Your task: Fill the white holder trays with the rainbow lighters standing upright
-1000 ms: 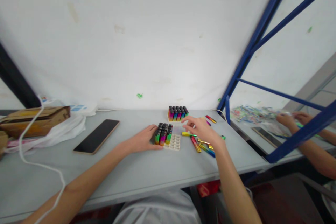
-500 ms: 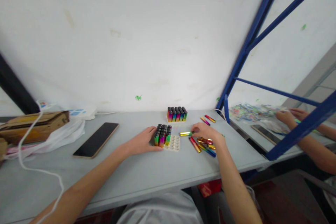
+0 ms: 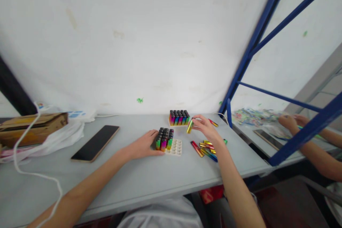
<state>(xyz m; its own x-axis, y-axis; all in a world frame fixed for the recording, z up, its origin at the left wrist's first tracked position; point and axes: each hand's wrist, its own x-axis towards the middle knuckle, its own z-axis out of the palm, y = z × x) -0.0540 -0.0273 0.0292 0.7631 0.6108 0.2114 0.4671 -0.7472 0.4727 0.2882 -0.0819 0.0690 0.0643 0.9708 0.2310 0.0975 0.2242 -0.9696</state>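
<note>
A white tray with round holes (image 3: 175, 147) lies on the desk, its left part filled with upright metallic rainbow lighters with black tops (image 3: 164, 138). My left hand (image 3: 145, 144) grips the tray's left side, thumb along the front and fingers behind the lighters, partly hidden by them. My right hand (image 3: 204, 127) pinches a yellow-green lighter (image 3: 190, 127) above the desk, tilted nearly upright, black end near the fingertips. Below my right wrist lies a loose pile of coloured lighters (image 3: 208, 146), partly covered by the forearm. One red lighter (image 3: 213, 123) lies behind my right hand.
Another tray full of lighters (image 3: 179, 118) stands near the wall. To the left are a phone (image 3: 96, 143), a cardboard box (image 3: 34, 128), a plastic bag and a white cable (image 3: 34, 174). A blue metal frame (image 3: 242, 60) rises at right; beyond it another person's hands work.
My right hand has picked the yellow-green lighter up off the desk and turned it from lying flat to nearly upright. My left hand stays at the tray.
</note>
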